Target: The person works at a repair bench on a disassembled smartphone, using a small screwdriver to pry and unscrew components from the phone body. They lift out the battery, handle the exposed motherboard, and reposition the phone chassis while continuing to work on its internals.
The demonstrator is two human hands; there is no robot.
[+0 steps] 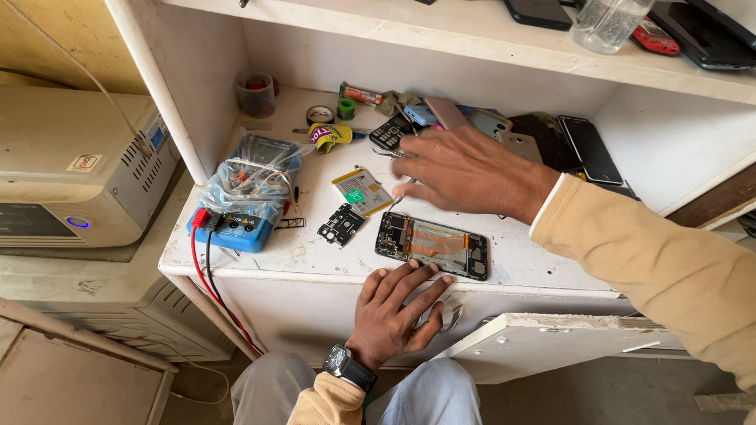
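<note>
While left hand [394, 303] rests, one opened phone [432, 245] lies.

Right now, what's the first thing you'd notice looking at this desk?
The opened phone with its insides showing, lying near the front edge of the white desk. The left hand rests just below it, and the right hand reaches over it. At the left sits a blue multimeter wrapped in plastic.

Blue multimeter [244, 208], red-black leads [211, 275]
</note>
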